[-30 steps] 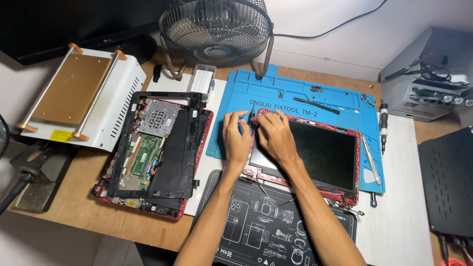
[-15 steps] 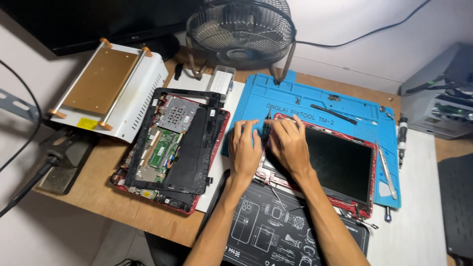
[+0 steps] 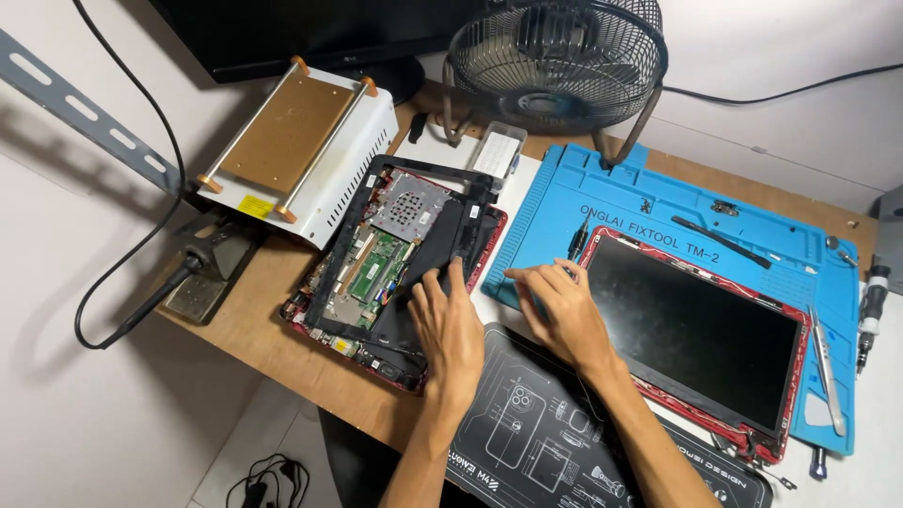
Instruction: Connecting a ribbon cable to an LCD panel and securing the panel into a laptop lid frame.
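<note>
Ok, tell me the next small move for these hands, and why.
Probably close the left hand on the black panel of the opened laptop base and lift it. Its fingers already lie flat on that panel, while the right hand rests on the blue mat beside the screen, steadying.

The opened laptop base (image 3: 390, 259) sits on the wooden desk, red shell, black frame, green board and silver shield all exposed, angled a bit. Just right of it, the detached screen panel (image 3: 696, 329) lies face up in its red lid, glass dark, tilted on the blue mat.
</note>
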